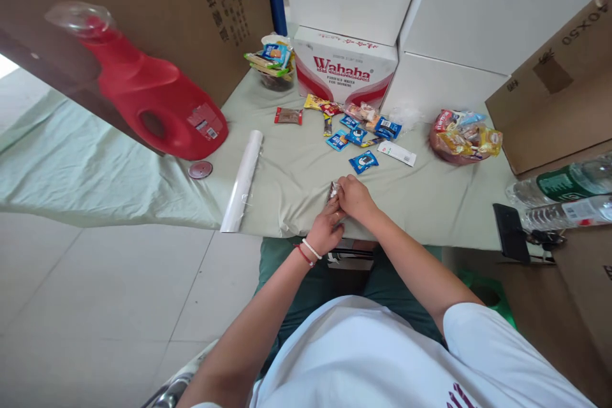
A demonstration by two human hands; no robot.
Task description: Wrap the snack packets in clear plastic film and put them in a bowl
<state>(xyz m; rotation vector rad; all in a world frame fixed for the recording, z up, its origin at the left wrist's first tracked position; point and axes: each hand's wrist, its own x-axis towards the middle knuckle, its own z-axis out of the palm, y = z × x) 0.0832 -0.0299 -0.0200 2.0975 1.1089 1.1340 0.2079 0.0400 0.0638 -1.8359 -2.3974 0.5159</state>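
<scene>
Near the front edge of the cloth, both my hands meet over a small brown and silver snack packet (333, 189). My left hand (326, 227), with a white and a red bracelet at its wrist, is closed around the packet's near part. My right hand (356, 198) pinches its silver side from the right. Fingers cover most of the packet. Just beyond lies a blue snack packet (364, 162). A white and green packet (396, 153) and a pile of blue, yellow and red snacks (356, 134) are farther back. One brown-red packet (288, 116) sits apart on the left.
A plastic-film roll (242, 182), a pink lid (200, 169) and a big red jug (157, 102) stand left. Snack-filled bowls (277, 81) (454, 154) are at the back and right. Behind are a Wahaha carton (345, 70) and white boxes. A phone (511, 233) and bottles (568, 182) lie right.
</scene>
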